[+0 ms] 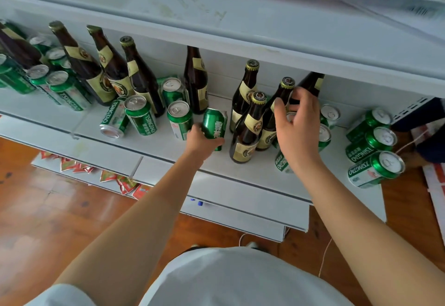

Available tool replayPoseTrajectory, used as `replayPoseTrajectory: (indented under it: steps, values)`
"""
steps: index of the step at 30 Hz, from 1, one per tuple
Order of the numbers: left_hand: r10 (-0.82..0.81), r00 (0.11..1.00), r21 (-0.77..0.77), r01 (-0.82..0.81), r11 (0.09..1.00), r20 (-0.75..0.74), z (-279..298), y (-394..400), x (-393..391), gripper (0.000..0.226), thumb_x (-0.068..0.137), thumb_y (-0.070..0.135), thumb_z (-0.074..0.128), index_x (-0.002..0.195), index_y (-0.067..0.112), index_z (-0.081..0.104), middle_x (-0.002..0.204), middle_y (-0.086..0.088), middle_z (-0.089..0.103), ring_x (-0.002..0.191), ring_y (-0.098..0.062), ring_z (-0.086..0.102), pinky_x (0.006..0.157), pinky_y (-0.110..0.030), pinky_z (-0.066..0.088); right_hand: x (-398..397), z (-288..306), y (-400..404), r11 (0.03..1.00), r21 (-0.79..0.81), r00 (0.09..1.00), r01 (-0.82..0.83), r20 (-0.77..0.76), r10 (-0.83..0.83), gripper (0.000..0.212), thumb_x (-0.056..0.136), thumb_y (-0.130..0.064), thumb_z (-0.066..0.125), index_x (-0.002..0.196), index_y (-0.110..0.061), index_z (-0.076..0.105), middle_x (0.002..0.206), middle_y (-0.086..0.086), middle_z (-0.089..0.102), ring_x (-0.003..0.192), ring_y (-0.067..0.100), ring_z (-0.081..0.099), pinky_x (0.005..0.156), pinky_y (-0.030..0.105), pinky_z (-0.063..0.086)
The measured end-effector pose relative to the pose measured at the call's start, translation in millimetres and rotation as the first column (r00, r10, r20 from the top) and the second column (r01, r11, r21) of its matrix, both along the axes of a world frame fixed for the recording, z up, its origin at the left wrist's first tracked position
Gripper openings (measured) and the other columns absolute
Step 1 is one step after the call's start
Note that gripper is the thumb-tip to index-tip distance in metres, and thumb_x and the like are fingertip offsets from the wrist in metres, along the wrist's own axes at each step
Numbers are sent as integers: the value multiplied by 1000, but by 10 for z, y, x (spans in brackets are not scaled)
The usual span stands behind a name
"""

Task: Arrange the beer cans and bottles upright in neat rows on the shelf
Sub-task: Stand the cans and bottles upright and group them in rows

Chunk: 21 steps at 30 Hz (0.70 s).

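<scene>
Nearest the shelf's (168, 158) front edge, the left hand (201, 138) has its fingers wrapped round a green can (213, 125) with white lettering, standing upright in a bare patch of white board. Just right, the right hand (297, 125) hangs with fingers spread wide over brown gold-capped bottles (248, 122), gripping nothing I can see. Farther back, cans (374, 154) lie toppled at the shelf's right end.

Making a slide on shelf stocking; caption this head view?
Left hand grips a green can while the right hand reaches among brown bottles on the shelf.
</scene>
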State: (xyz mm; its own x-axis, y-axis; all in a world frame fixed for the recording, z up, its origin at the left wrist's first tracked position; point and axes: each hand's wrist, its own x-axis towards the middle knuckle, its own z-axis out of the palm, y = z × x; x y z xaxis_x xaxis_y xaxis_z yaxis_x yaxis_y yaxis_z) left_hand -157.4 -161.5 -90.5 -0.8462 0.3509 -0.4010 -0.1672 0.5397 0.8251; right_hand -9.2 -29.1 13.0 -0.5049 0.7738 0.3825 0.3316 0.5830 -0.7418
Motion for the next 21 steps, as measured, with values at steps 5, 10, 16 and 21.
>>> replayPoseTrajectory:
  steps: [5, 10, 16, 21]
  values:
    - [29, 973, 135, 2, 991, -227, -98, 16, 106, 77, 66, 16, 88, 128, 12, 43, 123, -3, 59, 109, -18, 56, 87, -27, 44, -48, 31, 186, 994, -54, 988, -97, 117, 102, 48, 91, -56, 51, 118, -17, 55, 110, -3, 59, 99, 13, 57, 88, 37, 50]
    - [-21, 961, 118, 56, 991, -276, -145, 37, 99, 79, 71, 16, 86, 134, 13, 39, 127, -5, 61, 117, -24, 57, 90, -28, 44, -86, 80, 284, 985, -102, 959, -140, 235, 161, 34, 90, -46, 62, 107, -17, 59, 101, -4, 65, 91, 9, 58, 72, 19, 44]
    - [-181, 947, -126, 152, 980, -265, 53, -12, 50, 70, 78, 12, 78, 138, 9, 42, 129, -10, 59, 119, -27, 55, 89, -29, 43, -140, 99, 417, 970, -169, 915, -176, 335, 225, 26, 89, -36, 68, 97, -14, 58, 82, -12, 57, 71, -7, 50, 56, 6, 32]
    - [-74, 760, -23, 77, 997, -646, 856, -95, 50, 31, 87, 15, 59, 118, 16, 62, 109, 0, 65, 92, -11, 63, 78, -24, 48, -152, 130, 479, 959, -187, 904, -212, 335, 266, 24, 88, -37, 69, 95, -17, 59, 82, -9, 58, 67, -1, 51, 55, 10, 35]
